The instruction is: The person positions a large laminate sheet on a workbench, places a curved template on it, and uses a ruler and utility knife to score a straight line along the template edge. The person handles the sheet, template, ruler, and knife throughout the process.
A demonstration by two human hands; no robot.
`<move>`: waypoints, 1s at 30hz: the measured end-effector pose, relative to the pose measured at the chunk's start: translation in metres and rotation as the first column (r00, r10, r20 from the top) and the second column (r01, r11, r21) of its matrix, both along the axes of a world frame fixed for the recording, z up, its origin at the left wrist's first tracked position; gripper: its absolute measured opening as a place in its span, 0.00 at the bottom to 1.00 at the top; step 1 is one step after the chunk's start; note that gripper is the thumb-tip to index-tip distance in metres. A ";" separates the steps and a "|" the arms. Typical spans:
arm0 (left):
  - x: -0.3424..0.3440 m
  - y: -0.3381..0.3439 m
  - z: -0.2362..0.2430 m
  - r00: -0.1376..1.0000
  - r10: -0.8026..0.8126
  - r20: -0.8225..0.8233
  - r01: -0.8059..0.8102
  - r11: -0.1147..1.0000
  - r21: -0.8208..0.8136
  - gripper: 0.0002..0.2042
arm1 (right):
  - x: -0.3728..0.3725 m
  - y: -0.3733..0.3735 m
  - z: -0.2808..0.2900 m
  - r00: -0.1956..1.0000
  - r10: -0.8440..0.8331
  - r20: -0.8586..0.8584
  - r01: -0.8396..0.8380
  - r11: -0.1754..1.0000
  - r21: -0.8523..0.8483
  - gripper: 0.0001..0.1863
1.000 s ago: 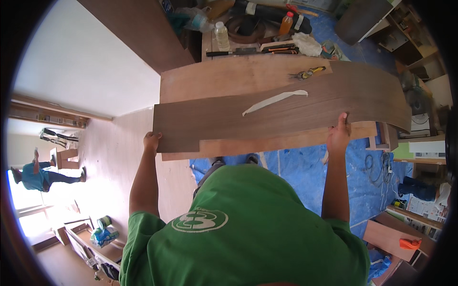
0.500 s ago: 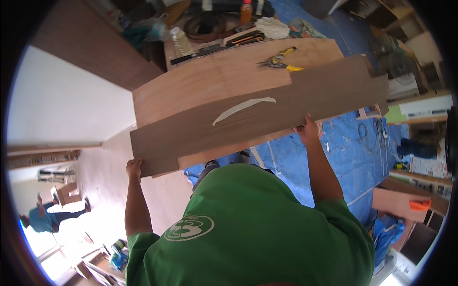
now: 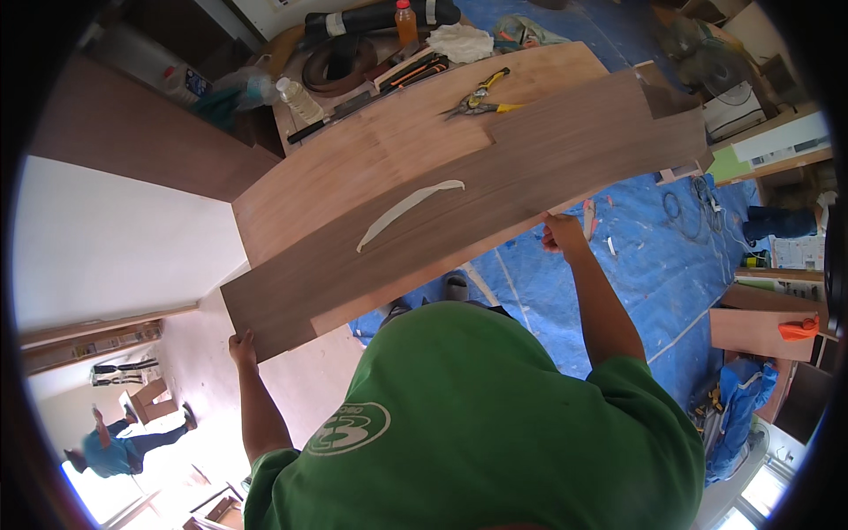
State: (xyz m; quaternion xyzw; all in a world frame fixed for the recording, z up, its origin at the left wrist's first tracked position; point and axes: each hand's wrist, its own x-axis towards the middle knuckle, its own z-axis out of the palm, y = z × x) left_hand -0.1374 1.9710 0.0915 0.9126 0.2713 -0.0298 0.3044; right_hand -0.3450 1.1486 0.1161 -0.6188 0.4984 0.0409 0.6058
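Note:
My left hand (image 3: pixel 243 346) pinches the near left corner of a long grey-brown wood sheet (image 3: pixel 530 172). My right hand (image 3: pixel 564 231) grips the near edge at right of centre, fingers curled at it. The sheet lies over a lighter plywood board (image 3: pixel 344 168), slanting up toward the right. A curved pale strip (image 3: pixel 402 212) lies on the sheet's face. Yellow-handled snips (image 3: pixel 481 102) rest on the plywood beyond it.
A worktop holds bottles (image 3: pixel 300 99), a dark roll (image 3: pixel 371 22) and tools (image 3: pixel 415 71). A blue tarp (image 3: pixel 654 283) covers the floor right. Another person (image 3: pixel 115 450) is far left, and another's legs (image 3: pixel 777 223) show right. A wood panel (image 3: pixel 751 331) lies at lower right.
The sheet and board now slant more steeply in view, left end lower and right end higher. My hands have shifted with them, left hand down, right hand leftward. The snips appear farther left.

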 end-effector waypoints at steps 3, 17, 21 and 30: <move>0.005 -0.011 0.016 0.996 -0.080 -0.041 0.076 0.993 -0.093 0.17 | -0.020 -0.007 -0.018 1.000 -0.018 0.009 0.018 1.000 0.010 0.20; -0.021 -0.095 -0.015 0.974 -0.121 -0.191 0.125 0.992 0.006 0.27 | -0.014 -0.084 -0.040 0.878 -0.416 0.237 0.429 0.903 -0.003 0.23; -0.039 -0.091 -0.028 0.986 -0.043 -0.161 0.017 0.987 -0.158 0.27 | -0.019 -0.074 -0.039 0.869 -0.423 0.258 0.427 0.903 0.042 0.18; -0.037 -0.109 -0.015 0.981 -0.061 -0.183 0.017 0.972 -0.234 0.29 | -0.068 -0.038 -0.097 0.958 -0.241 0.153 0.253 0.965 -0.064 0.12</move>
